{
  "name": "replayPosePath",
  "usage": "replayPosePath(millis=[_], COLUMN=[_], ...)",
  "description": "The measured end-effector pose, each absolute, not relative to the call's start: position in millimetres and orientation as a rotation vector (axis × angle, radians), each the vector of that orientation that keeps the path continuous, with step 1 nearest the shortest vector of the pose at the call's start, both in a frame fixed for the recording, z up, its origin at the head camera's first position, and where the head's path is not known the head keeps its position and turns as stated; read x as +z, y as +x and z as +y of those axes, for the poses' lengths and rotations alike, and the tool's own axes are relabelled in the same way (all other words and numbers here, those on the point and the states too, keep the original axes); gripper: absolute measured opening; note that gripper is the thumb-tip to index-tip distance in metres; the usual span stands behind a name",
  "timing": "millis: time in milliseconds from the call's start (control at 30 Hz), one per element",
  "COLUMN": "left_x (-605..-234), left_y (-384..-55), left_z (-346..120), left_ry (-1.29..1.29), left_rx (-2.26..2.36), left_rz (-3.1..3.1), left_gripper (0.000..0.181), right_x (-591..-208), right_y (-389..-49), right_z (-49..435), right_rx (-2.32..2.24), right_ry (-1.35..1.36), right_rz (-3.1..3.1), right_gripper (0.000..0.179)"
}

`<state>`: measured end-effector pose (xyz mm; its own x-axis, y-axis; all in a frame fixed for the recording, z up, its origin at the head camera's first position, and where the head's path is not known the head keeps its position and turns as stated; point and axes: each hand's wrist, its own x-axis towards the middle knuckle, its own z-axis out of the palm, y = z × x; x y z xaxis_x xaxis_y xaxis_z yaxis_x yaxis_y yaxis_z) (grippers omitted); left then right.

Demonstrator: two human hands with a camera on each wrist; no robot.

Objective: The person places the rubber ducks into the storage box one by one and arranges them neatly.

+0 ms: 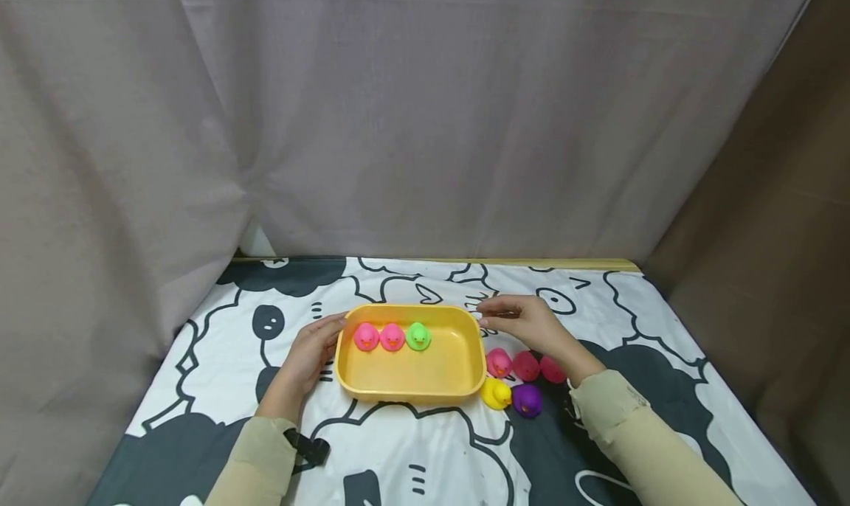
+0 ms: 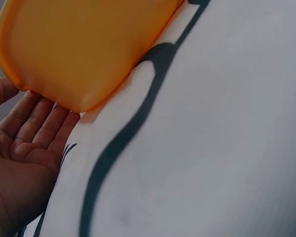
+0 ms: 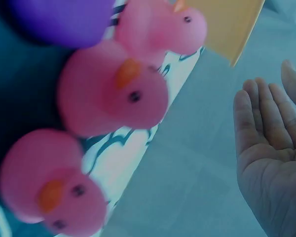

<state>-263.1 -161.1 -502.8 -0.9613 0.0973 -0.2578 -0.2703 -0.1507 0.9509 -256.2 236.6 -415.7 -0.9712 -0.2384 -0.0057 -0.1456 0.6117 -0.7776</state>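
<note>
A yellow tray point(image 1: 451, 377) holds a row of two pink rubber ducks point(image 1: 366, 337) and a green rubber duck point(image 1: 418, 337), left of its middle. My left hand point(image 1: 317, 349) holds the tray's left end, thumb at the rim and fingertips hidden behind the edge in the left wrist view. Beside the tray's far right corner, my right hand point(image 1: 527, 321) has straight fingers with nothing in them. It looks apart from the tray in the right wrist view. Below that hand sit three pink ducks point(image 3: 79, 94), with a yellow duck point(image 1: 496, 393) and a purple duck point(image 1: 527, 400) nearer.
A white and dark grey cartoon-print cloth point(image 1: 425, 447) covers the table. Grey curtains point(image 1: 425, 122) hang behind and at the left, and a brown one point(image 1: 777, 270) hangs at the right. A black strap point(image 1: 308, 448) sits at my left wrist.
</note>
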Motion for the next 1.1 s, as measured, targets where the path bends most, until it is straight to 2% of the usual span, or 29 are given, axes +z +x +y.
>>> replayPosePath(millis=[200, 533, 1100], left_x=[-501, -498, -499], left_y=[-264, -264, -264], left_z=[-160, -160, -159], left_ry=[-0.214, -0.212, -0.231], left_rx=[2.197, 2.200, 2.171], left_rz=[1.869, 1.861, 1.886], left_gripper=[0.044, 0.043, 0.044], right_x=[-427, -445, -460], right_y=[-248, -236, -230], right_z=[257, 278, 286], right_rx=[-1.288, -1.204, -1.078], right_ry=[-0.270, -0.350, -0.593], right_rz=[2.743, 2.674, 2.664], right_gripper=[0.034, 0.032, 0.024])
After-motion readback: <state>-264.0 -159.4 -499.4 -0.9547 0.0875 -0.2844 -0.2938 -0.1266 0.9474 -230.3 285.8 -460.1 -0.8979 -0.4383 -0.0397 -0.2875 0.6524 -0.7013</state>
